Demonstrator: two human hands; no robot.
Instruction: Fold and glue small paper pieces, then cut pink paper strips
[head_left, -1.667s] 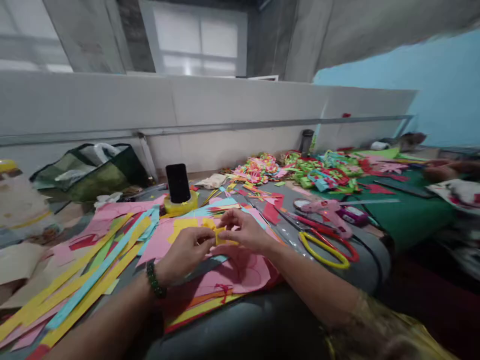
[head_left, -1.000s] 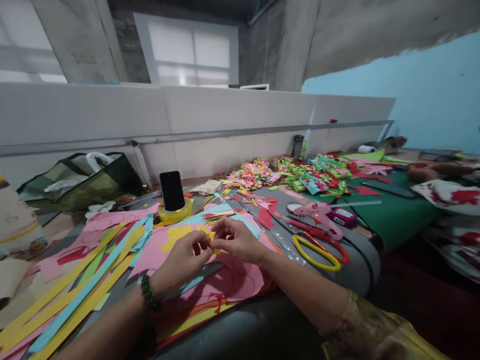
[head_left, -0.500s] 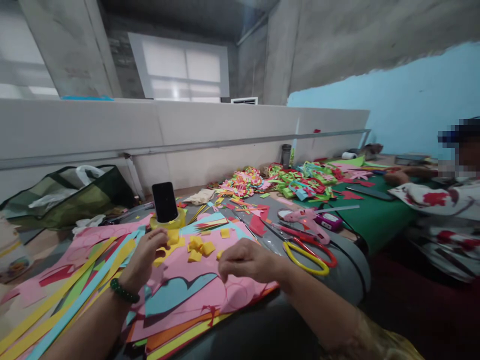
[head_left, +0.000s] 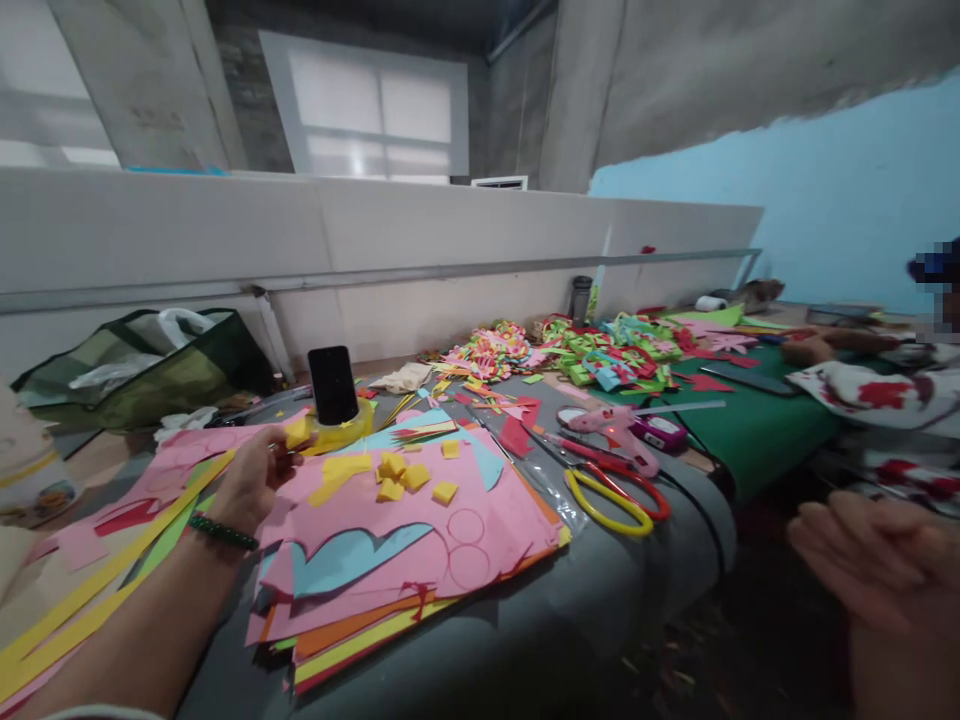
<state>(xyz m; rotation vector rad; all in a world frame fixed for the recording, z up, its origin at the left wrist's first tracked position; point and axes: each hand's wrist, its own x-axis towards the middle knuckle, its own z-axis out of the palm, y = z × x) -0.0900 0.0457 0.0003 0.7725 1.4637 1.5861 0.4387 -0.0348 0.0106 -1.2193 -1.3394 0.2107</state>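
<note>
My left hand (head_left: 259,478) is at the left of the paper stack, its fingertips closed on a small yellow piece (head_left: 298,432) beside the yellow tape roll (head_left: 341,428). Far out at the right edge is my right hand (head_left: 874,555), away from the table with its fingers curled; whether they hold anything is hidden. Several folded yellow pieces (head_left: 414,476) lie on the pink sheet (head_left: 502,520), above a cut blue sheet (head_left: 352,562). Long yellow strips (head_left: 112,585) run beside my left forearm.
A black phone (head_left: 333,385) leans upright at the tape roll. Scissors (head_left: 611,502) and a pink glue gun (head_left: 615,430) lie right of the stack. Behind are colourful paper heaps (head_left: 495,350); a green bag (head_left: 142,370) is at left. Another person's sleeve (head_left: 870,392) shows at right.
My right hand has moved from above the pink sheet to the far right. My left hand has shifted left, with the yellow piece. Light blue strips beside my left arm no longer show.
</note>
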